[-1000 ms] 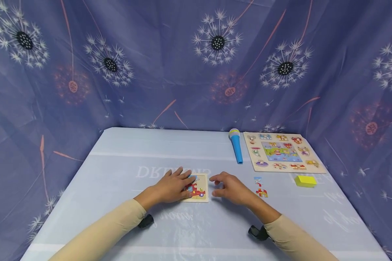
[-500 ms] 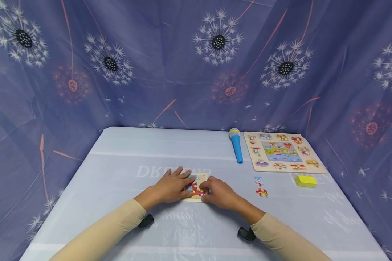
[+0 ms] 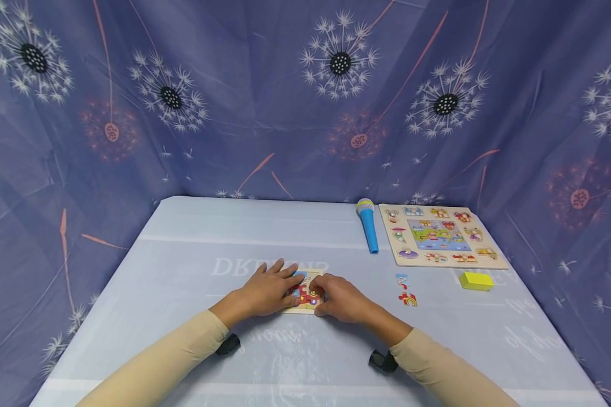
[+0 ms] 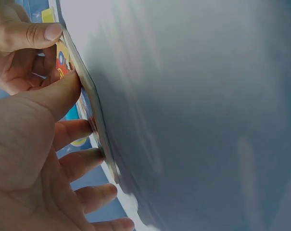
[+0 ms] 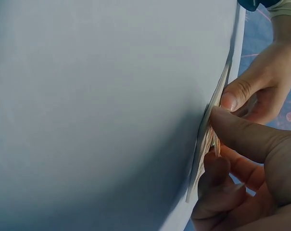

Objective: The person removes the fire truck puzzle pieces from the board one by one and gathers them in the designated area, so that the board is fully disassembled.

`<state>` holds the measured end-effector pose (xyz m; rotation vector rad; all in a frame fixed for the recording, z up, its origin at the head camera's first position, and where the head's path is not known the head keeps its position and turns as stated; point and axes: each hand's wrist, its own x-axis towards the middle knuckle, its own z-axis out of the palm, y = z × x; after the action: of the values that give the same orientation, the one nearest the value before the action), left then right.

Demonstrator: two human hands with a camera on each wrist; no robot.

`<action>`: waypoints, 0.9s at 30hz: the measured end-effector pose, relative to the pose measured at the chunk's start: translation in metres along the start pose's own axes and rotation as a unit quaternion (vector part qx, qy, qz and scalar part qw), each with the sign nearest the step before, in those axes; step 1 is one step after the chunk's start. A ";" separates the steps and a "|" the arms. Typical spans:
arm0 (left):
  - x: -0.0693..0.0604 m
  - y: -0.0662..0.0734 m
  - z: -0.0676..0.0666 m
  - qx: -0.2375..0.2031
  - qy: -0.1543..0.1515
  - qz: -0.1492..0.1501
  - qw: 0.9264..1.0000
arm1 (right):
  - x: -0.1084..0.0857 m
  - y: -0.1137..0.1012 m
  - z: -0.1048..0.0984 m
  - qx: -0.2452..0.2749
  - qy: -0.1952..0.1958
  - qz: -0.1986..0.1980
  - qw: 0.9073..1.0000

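A small wooden jigsaw puzzle (image 3: pixel 305 308) with a red vehicle picture lies on the table in the head view. My left hand (image 3: pixel 270 289) rests flat over its left part with fingers spread, hiding that side. At the right edge, my right hand (image 3: pixel 342 299) has its fingers curled, the thumb on the frame's border. In the right wrist view a thin puzzle piece (image 5: pixel 216 144) stands tilted up from the board by the curled fingers of that hand. Two loose puzzle pieces, one blue and white (image 3: pixel 402 281) and one red and yellow (image 3: pixel 408 299), lie to the right.
A blue toy microphone (image 3: pixel 369 229) lies at the back. Beside it sits a larger wooden peg puzzle board (image 3: pixel 402 259). A yellow block (image 3: pixel 476 281) is on the right of the table (image 3: pixel 193 226). A patterned blue curtain (image 3: pixel 285 113) hangs behind.
My right hand has moved left from beside the puzzle onto its right edge, and its fingers have curled at a piece there. The left hand has stayed in place.
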<state>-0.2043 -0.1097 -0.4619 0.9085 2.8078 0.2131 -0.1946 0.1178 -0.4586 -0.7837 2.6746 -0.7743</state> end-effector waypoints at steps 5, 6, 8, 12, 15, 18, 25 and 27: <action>-0.001 0.001 0.000 0.002 -0.003 0.000 1.000 | 0.001 0.001 -0.001 -0.004 -0.005 0.002 1.000; -0.001 0.001 -0.001 0.002 -0.003 0.000 1.000 | 0.001 0.001 -0.001 -0.004 -0.005 0.002 1.000; -0.001 0.001 -0.001 0.002 -0.002 0.001 1.000 | 0.001 0.002 -0.003 -0.002 -0.004 0.003 1.000; -0.002 0.001 -0.001 0.009 -0.001 0.003 1.000 | -0.004 0.006 -0.007 0.005 -0.004 0.006 1.000; -0.001 0.001 -0.001 0.016 -0.001 0.006 1.000 | -0.013 0.014 -0.012 0.015 -0.002 0.007 1.000; -0.001 0.001 -0.002 0.018 -0.003 0.009 1.000 | -0.024 0.023 -0.017 0.028 0.002 0.012 1.000; -0.004 0.001 -0.005 0.003 -0.006 0.015 1.000 | -0.060 0.049 -0.034 0.055 0.024 0.024 0.998; -0.004 0.001 -0.004 0.000 -0.009 0.015 1.000 | -0.073 0.059 -0.040 0.057 0.026 0.032 0.998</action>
<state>-0.2012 -0.1116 -0.4569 0.9493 2.7783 0.2079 -0.1745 0.2174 -0.4514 -0.6552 2.6597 -0.9329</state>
